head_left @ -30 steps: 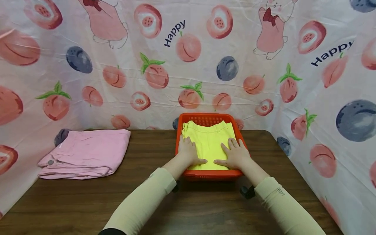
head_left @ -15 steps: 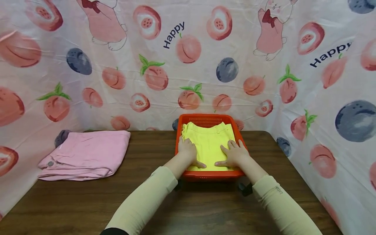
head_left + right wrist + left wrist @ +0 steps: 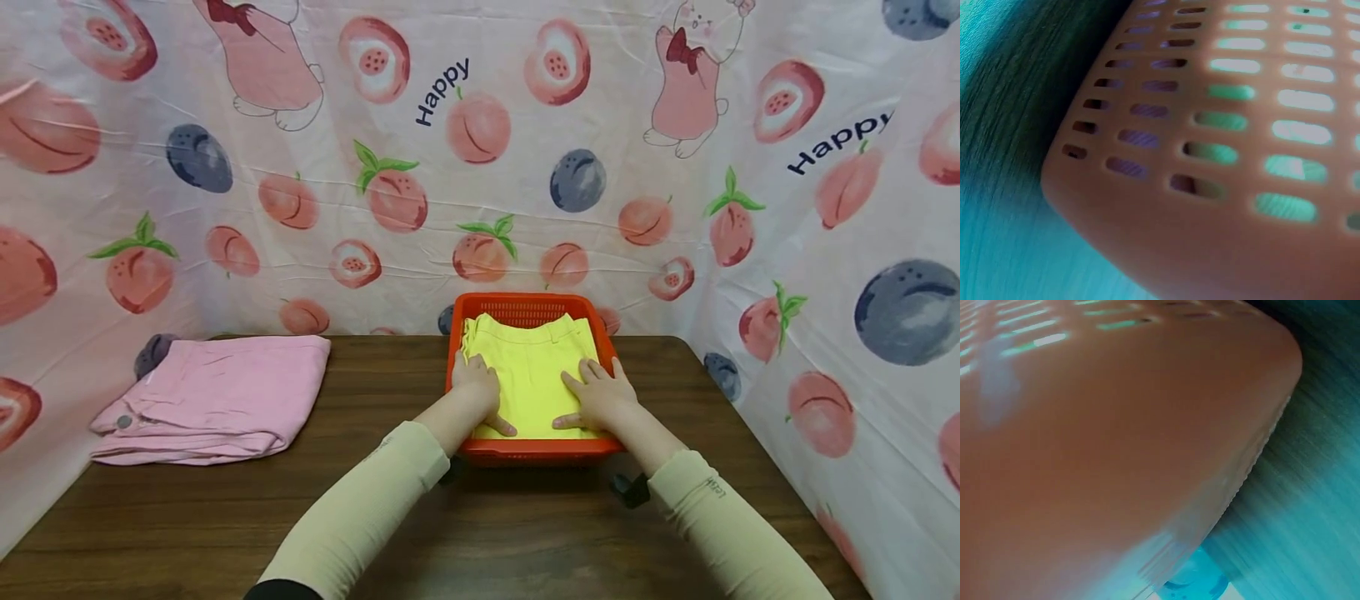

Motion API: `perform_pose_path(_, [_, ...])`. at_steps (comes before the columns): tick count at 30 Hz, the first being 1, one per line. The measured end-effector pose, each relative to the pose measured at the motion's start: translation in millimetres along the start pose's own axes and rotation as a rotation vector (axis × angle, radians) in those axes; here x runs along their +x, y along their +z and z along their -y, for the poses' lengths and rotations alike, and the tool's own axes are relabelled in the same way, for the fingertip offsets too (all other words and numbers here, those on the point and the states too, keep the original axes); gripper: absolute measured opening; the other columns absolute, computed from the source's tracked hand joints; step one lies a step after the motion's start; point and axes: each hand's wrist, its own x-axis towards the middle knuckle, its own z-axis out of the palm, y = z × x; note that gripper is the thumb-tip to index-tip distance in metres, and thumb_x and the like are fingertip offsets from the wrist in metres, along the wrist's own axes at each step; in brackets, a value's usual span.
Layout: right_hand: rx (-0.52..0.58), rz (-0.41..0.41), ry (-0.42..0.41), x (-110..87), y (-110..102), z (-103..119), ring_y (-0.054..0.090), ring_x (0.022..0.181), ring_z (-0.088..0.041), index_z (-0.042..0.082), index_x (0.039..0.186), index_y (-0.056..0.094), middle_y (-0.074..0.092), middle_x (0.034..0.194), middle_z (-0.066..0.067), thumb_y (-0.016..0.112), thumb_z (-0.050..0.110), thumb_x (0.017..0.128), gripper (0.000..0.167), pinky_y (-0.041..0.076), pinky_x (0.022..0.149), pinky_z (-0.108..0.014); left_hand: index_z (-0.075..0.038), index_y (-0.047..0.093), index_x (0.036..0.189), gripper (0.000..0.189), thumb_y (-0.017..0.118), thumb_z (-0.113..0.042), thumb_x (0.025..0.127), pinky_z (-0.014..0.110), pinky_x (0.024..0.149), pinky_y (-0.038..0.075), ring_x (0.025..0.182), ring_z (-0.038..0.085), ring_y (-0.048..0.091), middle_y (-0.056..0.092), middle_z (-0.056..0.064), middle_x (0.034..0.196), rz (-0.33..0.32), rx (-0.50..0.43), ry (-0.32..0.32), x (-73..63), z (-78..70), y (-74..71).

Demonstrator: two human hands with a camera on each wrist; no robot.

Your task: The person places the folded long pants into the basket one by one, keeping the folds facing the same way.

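Observation:
Folded yellow trousers (image 3: pixel 531 371) lie waistband away from me in a red plastic basket (image 3: pixel 540 450). My left hand (image 3: pixel 477 390) rests along their left edge, thumb lying on the cloth near the front. On the right side, my right hand (image 3: pixel 602 398) touches the trousers with its fingers spread. Both wrist views are filled by the outside of the basket wall (image 3: pixel 1085 437), and neither hand shows there. Through the slots of the basket wall (image 3: pixel 1166 206) in the right wrist view, bits of fabric are visible.
Folded pink trousers (image 3: pixel 232 383) with a metal button lie at the left of the dark wooden table (image 3: pixel 360 492). A peach-print curtain (image 3: pixel 480 125) stands behind and along both sides. The basket is near the table's far edge.
The left thumb has drawn back left and towards me on the cloth. The right hand has barely shifted. Basket and pink trousers stay put, with a slight camera tilt.

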Motion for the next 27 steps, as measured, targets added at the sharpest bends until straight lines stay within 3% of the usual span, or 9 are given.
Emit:
perform_pose_path(5, [0.052, 0.061, -0.052, 0.8, -1, -6, 0.011, 0.141, -0.041, 0.009, 0.15, 0.032, 0.018, 0.153, -0.026, 0.052, 0.061, 0.089, 0.083, -0.002, 0.107, -0.062, -0.01, 0.038, 0.147, 0.109, 0.057, -0.082, 0.067, 0.053, 0.111, 0.007, 0.14, 0.028, 0.022, 0.036, 0.012, 0.148, 0.011, -0.057, 0.064, -1.3, 5.3, -2.7])
perform_pose_path(11, [0.194, 0.194, -0.108, 2.0, -19, -18, 0.01, 0.141, -0.041, 0.006, 0.148, 0.035, 0.02, 0.153, -0.025, 0.053, 0.034, 0.097, 0.061, -0.001, 0.108, -0.062, -0.014, 0.057, 0.133, 0.066, 0.061, -0.059, 0.085, 0.049, 0.106, 0.019, 0.124, 0.03, 0.04, 0.053, 0.01, 0.13, 0.032, -0.213, 0.185, 1.0, 21.2, -11.5])
perform_pose_path(12, [0.212, 0.212, -0.116, 2.3, -24, -20, 0.011, 0.141, -0.04, 0.006, 0.148, 0.036, 0.023, 0.152, -0.025, 0.053, 0.03, 0.097, 0.058, 0.002, 0.108, -0.061, -0.014, 0.057, 0.133, 0.061, 0.061, -0.054, 0.088, 0.047, 0.106, 0.021, 0.124, 0.029, 0.041, 0.053, 0.009, 0.13, 0.042, -0.261, 0.204, 1.5, 24.7, -14.2])
perform_pose_path(14, [0.291, 0.248, -0.117, 3.3, -34, -23, 0.022, 0.138, -0.038, 0.006, 0.147, 0.037, 0.03, 0.15, -0.022, 0.051, 0.019, 0.096, 0.055, 0.017, 0.108, -0.055, -0.012, 0.052, 0.138, 0.056, 0.059, -0.045, 0.093, 0.042, 0.106, 0.025, 0.127, 0.028, 0.041, 0.051, 0.008, 0.136, 0.066, -0.356, 0.24, 3.0, 31.9, -20.4])
perform_pose_path(16, [0.38, 0.26, -0.11, 5.1, -43, -26, 0.034, 0.129, -0.036, 0.005, 0.147, 0.037, 0.035, 0.147, -0.022, 0.047, 0.01, 0.094, 0.054, 0.031, 0.1, -0.047, -0.008, 0.044, 0.143, 0.056, 0.056, -0.036, 0.096, 0.04, 0.109, 0.025, 0.133, 0.026, 0.037, 0.045, 0.008, 0.144, 0.08, -0.437, 0.267, 3.9, 38.4, -27.3])
perform_pose_path(19, [0.493, 0.217, -0.081, 8.8, -54, -31, 0.042, 0.107, -0.029, 0.004, 0.146, 0.038, 0.04, 0.143, -0.02, 0.042, 0.003, 0.09, 0.056, 0.035, 0.08, -0.037, -0.003, 0.041, 0.144, 0.052, 0.053, -0.025, 0.099, 0.038, 0.108, 0.029, 0.134, 0.026, 0.036, 0.041, 0.012, 0.146, 0.069, -0.502, 0.294, 6.4, 44.4, -37.3])
perform_pose_path(22, [0.51, 0.117, -0.074, 15.7, -61, -33, 0.047, 0.082, -0.026, 0.001, 0.144, 0.041, 0.045, 0.138, -0.021, 0.042, 0.003, 0.089, 0.055, 0.039, 0.071, -0.034, 0.0, 0.043, 0.143, 0.048, 0.049, -0.019, 0.099, 0.038, 0.104, 0.033, 0.131, 0.027, 0.04, 0.043, 0.014, 0.144, 0.018, -0.496, 0.279, 9.5, 47.3, -46.2])
perform_pose_path(25, [0.491, 0.005, -0.054, 25.1, -64, -32, 0.048, 0.08, -0.027, -0.002, 0.143, 0.04, 0.047, 0.136, -0.023, 0.044, 0.007, 0.091, 0.053, 0.041, 0.071, -0.035, -0.003, 0.044, 0.142, 0.047, 0.046, -0.016, 0.098, 0.039, 0.099, 0.037, 0.126, 0.025, 0.044, 0.044, 0.013, 0.143, -0.031, -0.507, 0.21, 12.7, 48.1, -53.7])
perform_pose_path(27, [0.49, -0.057, -0.036, 31.3, -65, -30, 0.054, 0.096, -0.031, -0.005, 0.144, 0.037, 0.044, 0.139, -0.024, 0.043, 0.008, 0.092, 0.054, 0.043, 0.084, -0.039, -0.005, 0.052, 0.136, 0.041, 0.047, -0.015, 0.097, 0.039, 0.089, 0.041, 0.114, 0.024, 0.05, 0.052, 0.011, 0.135, -0.067, -0.517, 0.152, 14.7, 46.4, -58.1])
